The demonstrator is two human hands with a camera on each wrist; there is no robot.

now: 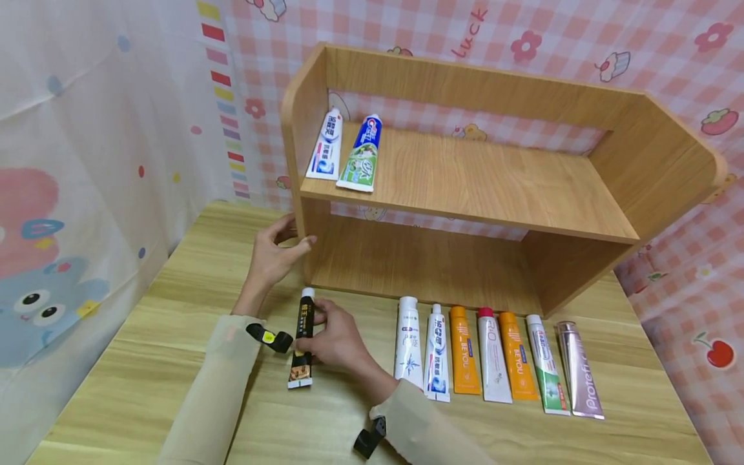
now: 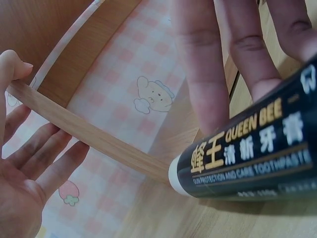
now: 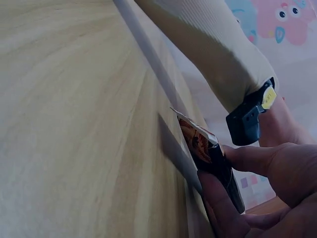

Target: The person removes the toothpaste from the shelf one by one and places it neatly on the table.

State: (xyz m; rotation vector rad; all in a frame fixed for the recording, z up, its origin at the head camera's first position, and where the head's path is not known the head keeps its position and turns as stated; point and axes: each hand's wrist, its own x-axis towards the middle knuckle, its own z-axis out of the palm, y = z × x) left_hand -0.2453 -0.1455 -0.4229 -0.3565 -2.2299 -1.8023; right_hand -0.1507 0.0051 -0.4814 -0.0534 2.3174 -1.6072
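My right hand (image 1: 340, 339) pinches a black Queen Bee toothpaste tube (image 1: 305, 329) between thumb and fingers. White cap pointing to the shelf, the tube lies just over the table; its flat tail end (image 3: 195, 136) shows in the right wrist view, with a shadow beneath. In the left wrist view the gold and white lettering of the black tube (image 2: 247, 153) faces up. My left hand (image 1: 279, 252) grips the left side panel of the wooden shelf (image 1: 316, 255), thumb on one face and fingers on the other (image 2: 54, 148).
On the upper board lie a white toothpaste tube (image 1: 327, 145) and a blue-green Crest tube (image 1: 361, 155), side by side at the left. Several more tubes stand in a row on the table before the shelf, from a white one (image 1: 409, 339) to a mauve one (image 1: 580, 368).
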